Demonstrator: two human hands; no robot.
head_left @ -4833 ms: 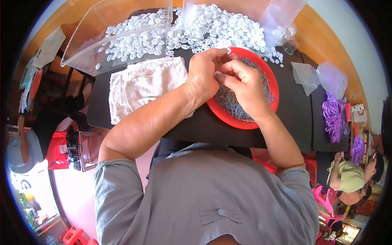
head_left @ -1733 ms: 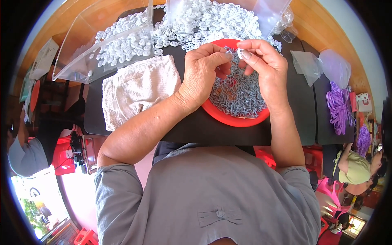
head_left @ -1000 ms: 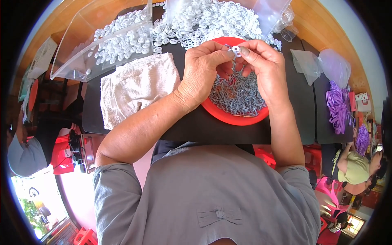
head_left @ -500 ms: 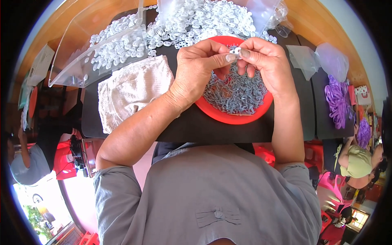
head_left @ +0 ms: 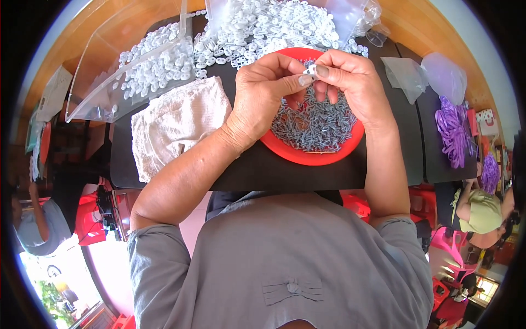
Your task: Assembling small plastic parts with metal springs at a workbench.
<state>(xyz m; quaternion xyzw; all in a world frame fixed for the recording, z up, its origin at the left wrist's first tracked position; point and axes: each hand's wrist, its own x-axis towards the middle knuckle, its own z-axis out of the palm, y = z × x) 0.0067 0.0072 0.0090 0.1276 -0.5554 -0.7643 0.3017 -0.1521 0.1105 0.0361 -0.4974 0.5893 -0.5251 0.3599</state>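
Above the red basin [head_left: 313, 159], my left hand [head_left: 263, 93] and my right hand [head_left: 353, 85] meet, pinching one small white plastic piece [head_left: 310, 70] between thumbs and fingertips. Dark spots that look like holes show on it; the fingers cover most of the rest. Small grey metal screws [head_left: 320, 131] fill the basin, loose and heaped. Just beyond my hands lies a big pile of white oval plastic pieces [head_left: 274, 24] with holes in them.
A clear plastic bin [head_left: 74, 112] holding more white pieces lies at the far left, next to a folded cream cloth [head_left: 181, 123]. On the right are clear plastic bags [head_left: 446, 81] and purple straps [head_left: 452, 134]. Other people [head_left: 482, 211] sit at both sides.
The white piece has been turned a little between my fingertips, and less of its spotted face shows. Both hands stay over the basin; the whole view has shifted slightly.
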